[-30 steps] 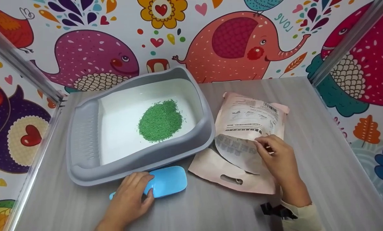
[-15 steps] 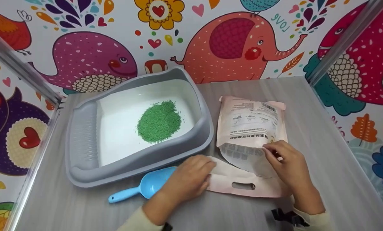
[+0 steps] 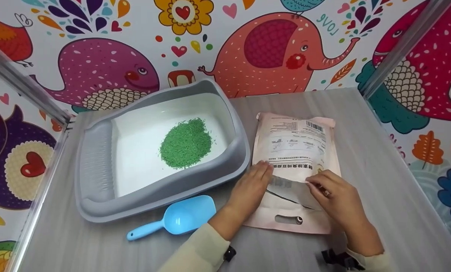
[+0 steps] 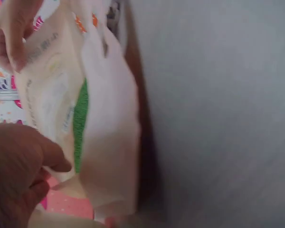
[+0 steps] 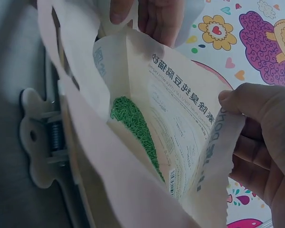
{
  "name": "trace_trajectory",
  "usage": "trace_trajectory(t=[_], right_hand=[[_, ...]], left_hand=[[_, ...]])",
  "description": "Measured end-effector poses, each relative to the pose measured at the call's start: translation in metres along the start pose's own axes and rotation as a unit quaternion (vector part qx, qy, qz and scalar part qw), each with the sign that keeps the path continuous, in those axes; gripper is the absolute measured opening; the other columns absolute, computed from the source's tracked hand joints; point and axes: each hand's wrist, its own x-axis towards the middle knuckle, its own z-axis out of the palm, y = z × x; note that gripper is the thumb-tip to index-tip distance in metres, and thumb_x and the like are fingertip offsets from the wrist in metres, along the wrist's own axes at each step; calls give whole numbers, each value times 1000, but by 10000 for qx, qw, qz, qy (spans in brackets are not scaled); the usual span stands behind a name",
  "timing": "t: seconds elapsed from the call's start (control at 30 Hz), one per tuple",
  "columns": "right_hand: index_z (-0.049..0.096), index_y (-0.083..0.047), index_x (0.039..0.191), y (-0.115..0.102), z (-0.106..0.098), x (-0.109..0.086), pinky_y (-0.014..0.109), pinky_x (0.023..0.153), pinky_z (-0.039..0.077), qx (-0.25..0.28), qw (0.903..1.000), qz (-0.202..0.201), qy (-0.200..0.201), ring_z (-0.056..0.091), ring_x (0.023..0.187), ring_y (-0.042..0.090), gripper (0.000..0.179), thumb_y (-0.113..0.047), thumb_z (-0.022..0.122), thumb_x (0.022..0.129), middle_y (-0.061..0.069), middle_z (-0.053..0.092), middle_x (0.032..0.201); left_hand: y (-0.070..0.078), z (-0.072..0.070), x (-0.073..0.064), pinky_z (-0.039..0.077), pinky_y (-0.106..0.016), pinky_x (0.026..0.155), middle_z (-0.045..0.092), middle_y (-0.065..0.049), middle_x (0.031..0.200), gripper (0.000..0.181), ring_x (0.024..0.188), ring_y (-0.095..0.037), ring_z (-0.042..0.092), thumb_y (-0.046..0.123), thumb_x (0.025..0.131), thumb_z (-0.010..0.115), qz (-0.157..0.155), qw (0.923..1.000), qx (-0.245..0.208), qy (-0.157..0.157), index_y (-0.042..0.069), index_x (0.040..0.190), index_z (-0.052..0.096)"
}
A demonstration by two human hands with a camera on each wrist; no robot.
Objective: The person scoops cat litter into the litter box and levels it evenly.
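Observation:
A pale pink cat litter bag (image 3: 293,139) lies on the table, its mouth gaping toward me. Green pellets (image 5: 133,121) show inside it in the right wrist view. My right hand (image 3: 336,196) pinches the upper edge of the mouth between thumb and fingers. On the mouth's left side is my left hand (image 3: 250,189), fingers extended against the bag; the left wrist view shows its thumb (image 4: 57,159) apart from the edge. Left of the bag stands a grey litter box (image 3: 165,204) with a heap of green pellets (image 3: 186,144) on its white floor.
A blue scoop (image 3: 187,215) lies in front of the box, near my left forearm. Beside the bag, the right wrist view shows a pale wavy-edged clip with a spring (image 5: 40,137). Patterned walls (image 3: 263,56) enclose the table's back and sides.
My left hand has left the blue scoop and moved right and up to the left side of the bag's mouth. My right hand keeps its pinch, slightly lower, and the bag lies flatter.

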Motion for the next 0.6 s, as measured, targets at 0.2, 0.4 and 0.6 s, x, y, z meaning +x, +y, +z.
trace_trajectory(t=[0.2, 0.4, 0.6], right_hand=[[78, -15, 95, 4, 2, -7, 17, 64, 50, -110, 9995, 37, -292, 61, 73, 2, 29, -3, 92, 72, -5, 72, 92], [80, -14, 102, 9, 0, -21, 19, 64, 53, -119, 9967, 421, -677, 61, 73, 2, 29, -15, 92, 75, -8, 72, 92], [79, -13, 113, 23, -10, -36, 39, 72, 59, -201, 9879, 1099, -1078, 68, 82, 12, 26, -16, 83, 87, -6, 74, 100]], left_hand=[[-5, 9, 5, 42, -29, 119, 59, -3, 151, 48, 143, -17, 53, 5, 99, 56, 118, 9988, 235, -402, 12, 146, 57], [-10, 14, 3, 42, -29, 118, 60, -2, 151, 45, 142, -17, 54, 7, 101, 51, 213, 9968, 359, -688, 12, 145, 59], [-13, 17, 2, 44, -28, 117, 61, -3, 149, 44, 141, -18, 55, 7, 100, 50, 135, 9953, 181, -946, 12, 142, 62]])
